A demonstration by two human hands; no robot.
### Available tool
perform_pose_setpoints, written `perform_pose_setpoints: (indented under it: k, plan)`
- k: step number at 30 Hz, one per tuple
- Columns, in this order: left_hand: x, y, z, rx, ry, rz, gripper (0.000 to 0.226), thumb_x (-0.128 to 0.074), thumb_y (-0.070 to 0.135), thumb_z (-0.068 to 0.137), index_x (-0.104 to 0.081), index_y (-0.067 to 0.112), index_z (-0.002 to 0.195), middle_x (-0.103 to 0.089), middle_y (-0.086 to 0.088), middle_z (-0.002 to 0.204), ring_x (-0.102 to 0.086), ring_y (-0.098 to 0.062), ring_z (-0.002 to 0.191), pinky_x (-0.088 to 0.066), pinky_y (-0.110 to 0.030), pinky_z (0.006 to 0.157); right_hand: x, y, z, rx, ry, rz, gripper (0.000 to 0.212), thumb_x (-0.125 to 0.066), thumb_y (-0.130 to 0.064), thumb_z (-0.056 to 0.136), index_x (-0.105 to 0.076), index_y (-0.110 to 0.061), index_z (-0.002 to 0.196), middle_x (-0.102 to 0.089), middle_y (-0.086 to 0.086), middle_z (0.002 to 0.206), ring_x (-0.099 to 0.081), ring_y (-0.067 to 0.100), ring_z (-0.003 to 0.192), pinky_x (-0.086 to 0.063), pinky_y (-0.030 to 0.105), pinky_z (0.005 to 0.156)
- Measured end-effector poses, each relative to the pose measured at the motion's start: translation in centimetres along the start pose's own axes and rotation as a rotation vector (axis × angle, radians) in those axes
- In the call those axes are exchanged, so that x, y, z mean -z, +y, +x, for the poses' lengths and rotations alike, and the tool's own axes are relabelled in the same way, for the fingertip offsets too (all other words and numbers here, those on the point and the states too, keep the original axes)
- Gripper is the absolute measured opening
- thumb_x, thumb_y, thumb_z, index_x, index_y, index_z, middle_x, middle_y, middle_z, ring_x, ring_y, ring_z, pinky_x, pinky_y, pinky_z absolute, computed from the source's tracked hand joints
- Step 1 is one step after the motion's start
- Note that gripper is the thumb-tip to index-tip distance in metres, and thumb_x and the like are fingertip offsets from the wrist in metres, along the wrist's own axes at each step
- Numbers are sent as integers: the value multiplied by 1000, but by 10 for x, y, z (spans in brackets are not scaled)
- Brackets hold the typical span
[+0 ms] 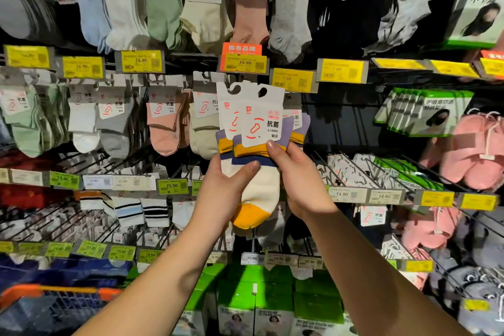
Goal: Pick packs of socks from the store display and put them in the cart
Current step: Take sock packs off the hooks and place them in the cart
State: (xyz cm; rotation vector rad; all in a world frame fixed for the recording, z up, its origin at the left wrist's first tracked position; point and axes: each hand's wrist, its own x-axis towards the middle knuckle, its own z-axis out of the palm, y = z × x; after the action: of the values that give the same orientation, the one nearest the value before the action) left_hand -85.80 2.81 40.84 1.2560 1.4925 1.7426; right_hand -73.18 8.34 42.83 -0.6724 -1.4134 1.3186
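Note:
Two packs of socks (260, 185) with cream bodies, purple and yellow cuffs, navy bands and a yellow toe are held up in front of the display. Their white header cards (261, 117) overlap at the top. My left hand (223, 188) grips the packs from the left, thumb across the navy band. My right hand (297, 180) holds them from the right, thumb on the yellow cuff. The cart (54, 300), with an orange rim and dark mesh, is at the bottom left.
Rows of hanging sock packs (163, 123) fill the wire display with yellow price tags (140, 60) on the peg ends. Green boxes (245, 294) are stacked low in the middle. Pink items (469, 150) and green face mask packs (425, 112) hang on the right.

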Motion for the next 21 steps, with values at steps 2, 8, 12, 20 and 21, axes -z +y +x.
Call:
perform_pose_setpoints:
  k: [2, 8, 12, 20, 21]
  plan:
    - [-1, 4, -1, -12, -1, 23, 37, -64, 33, 96, -57, 25, 131, -69, 15, 115, -66, 4, 97, -45, -8, 70, 1, -1, 0, -64, -21, 149, 27, -57, -24, 102, -63, -18, 127, -72, -1, 124, -65, 16, 119, -48, 42, 105]
    - [1, 3, 2, 27, 45, -27, 62, -54, 72, 84, -54, 40, 136, -64, 16, 133, -59, -11, 125, -45, -42, 108, 10, -3, 3, -127, -39, 353, 33, -47, -14, 104, -57, -11, 135, -71, 5, 125, -70, 17, 111, -59, 27, 86]
    - [7, 1, 4, 40, 92, 4, 54, -56, 62, 90, -54, 35, 137, -66, 9, 132, -60, -18, 124, -45, -46, 108, 22, -2, 8, -174, 18, 467, 26, -45, -12, 105, -61, -12, 125, -76, 6, 112, -74, 20, 98, -62, 31, 79]
    - [20, -6, 11, 33, 154, 4, 51, -54, 54, 98, -48, 32, 144, -62, 9, 136, -57, -16, 126, -44, -39, 105, 57, 8, 23, -171, 167, -105, 31, -52, -39, 98, -65, -27, 124, -76, -6, 111, -73, 19, 103, -56, 46, 95]
    - [20, -4, 10, 29, 153, -9, 53, -55, 57, 95, -50, 34, 142, -64, 11, 133, -59, -15, 124, -45, -43, 107, 57, 8, 26, -178, 159, -183, 35, -52, -47, 95, -66, -29, 122, -75, -9, 112, -71, 17, 106, -52, 48, 101]
